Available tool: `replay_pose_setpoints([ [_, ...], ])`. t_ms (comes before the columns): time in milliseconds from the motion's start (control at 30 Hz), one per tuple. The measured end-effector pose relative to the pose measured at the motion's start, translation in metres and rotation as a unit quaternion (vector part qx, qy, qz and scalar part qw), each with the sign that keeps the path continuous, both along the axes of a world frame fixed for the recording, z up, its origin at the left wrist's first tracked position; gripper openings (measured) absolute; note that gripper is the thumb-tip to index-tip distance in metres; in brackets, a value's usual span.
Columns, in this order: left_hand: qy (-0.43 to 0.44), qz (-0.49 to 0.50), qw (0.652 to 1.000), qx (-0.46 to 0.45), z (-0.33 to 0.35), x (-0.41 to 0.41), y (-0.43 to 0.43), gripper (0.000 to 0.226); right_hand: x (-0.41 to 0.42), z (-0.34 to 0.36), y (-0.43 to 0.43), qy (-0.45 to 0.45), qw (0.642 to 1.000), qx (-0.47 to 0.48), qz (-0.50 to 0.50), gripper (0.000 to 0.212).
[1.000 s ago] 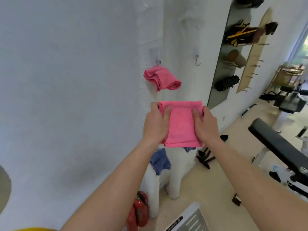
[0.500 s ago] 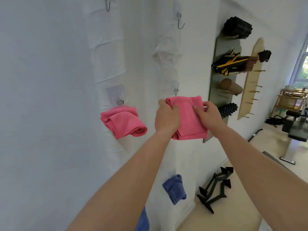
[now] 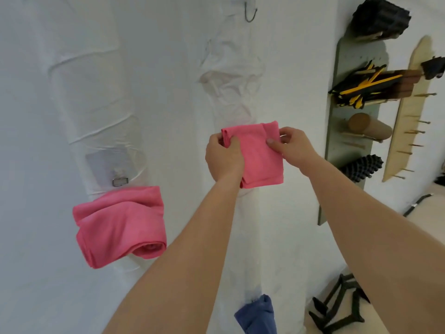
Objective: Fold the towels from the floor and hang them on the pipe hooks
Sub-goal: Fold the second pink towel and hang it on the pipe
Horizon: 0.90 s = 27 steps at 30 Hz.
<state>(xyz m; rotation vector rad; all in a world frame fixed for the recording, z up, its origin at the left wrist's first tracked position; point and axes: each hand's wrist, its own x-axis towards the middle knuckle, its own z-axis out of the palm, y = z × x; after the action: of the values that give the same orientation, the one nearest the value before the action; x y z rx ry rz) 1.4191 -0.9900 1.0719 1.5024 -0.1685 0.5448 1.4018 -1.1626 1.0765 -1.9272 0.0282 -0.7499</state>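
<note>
A folded pink towel (image 3: 258, 160) is held up against the white wrapped pipe (image 3: 231, 80). My left hand (image 3: 222, 157) grips its left edge and my right hand (image 3: 292, 147) pinches its upper right corner. The hook behind it is hidden by the towel. A second pink towel (image 3: 120, 225) hangs folded under a metal hook (image 3: 119, 181) on the left pipe. A blue towel (image 3: 256, 314) hangs lower on the middle pipe. An empty metal hook (image 3: 250, 13) sits high above.
On the wall to the right, a grey board (image 3: 346, 145) carries black rollers, a cork roller and yellow-black bands. A wooden peg board (image 3: 407, 112) stands beside it. Black push-up bars (image 3: 337, 307) lie on the floor at lower right.
The view has tilted upward and closer to the wall. My hands lifted the pink towel from chest level up to the middle pipe, and my right hand shifted to its top corner.
</note>
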Motion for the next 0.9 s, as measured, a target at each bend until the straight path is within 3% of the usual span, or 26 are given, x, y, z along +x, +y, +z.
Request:
replay_pose_setpoints([
  [233, 0.021, 0.0, 1.0, 0.004, -0.033, 0.025, 0.006, 0.01, 0.021, -0.023, -0.004, 0.029, 0.999, 0.012, 0.044, 0.019],
  [333, 0.079, -0.042, 0.995, -0.034, -0.054, 0.028, 0.01, 0.013, 0.022, -0.046, -0.002, 0.078, 0.995, 0.046, 0.045, 0.01],
  [433, 0.164, -0.149, 0.968, -0.12, -0.081, 0.022, 0.012, 0.017, 0.013, -0.067, 0.005, 0.12, 0.98, 0.139, 0.075, 0.025],
  [500, 0.182, -0.173, 0.958, -0.138, -0.085, 0.019, 0.012, 0.025, 0.008, -0.065, 0.008, 0.08, 0.982, 0.156, 0.077, 0.03],
  [567, 0.148, -0.124, 0.975, -0.108, -0.079, 0.021, 0.014, 0.028, 0.005, -0.055, 0.008, 0.026, 0.992, 0.115, 0.044, 0.032],
  [667, 0.02, -0.003, 0.998, 0.054, -0.066, 0.018, 0.022, 0.035, 0.0, -0.04, 0.003, -0.019, 0.999, 0.041, 0.018, 0.02],
  [700, -0.034, 0.032, 0.992, 0.113, -0.065, 0.016, 0.023, 0.032, -0.003, -0.036, 0.003, -0.014, 0.999, 0.027, 0.021, 0.018],
  [800, -0.155, 0.118, 0.952, 0.236, -0.065, 0.011, 0.022, 0.015, -0.009, -0.028, 0.006, 0.011, 0.998, -0.058, -0.001, 0.048],
  [900, -0.196, 0.094, 0.937, 0.274, -0.062, 0.009, 0.016, 0.021, -0.007, -0.02, 0.012, 0.015, 0.99, -0.134, -0.038, 0.059],
])
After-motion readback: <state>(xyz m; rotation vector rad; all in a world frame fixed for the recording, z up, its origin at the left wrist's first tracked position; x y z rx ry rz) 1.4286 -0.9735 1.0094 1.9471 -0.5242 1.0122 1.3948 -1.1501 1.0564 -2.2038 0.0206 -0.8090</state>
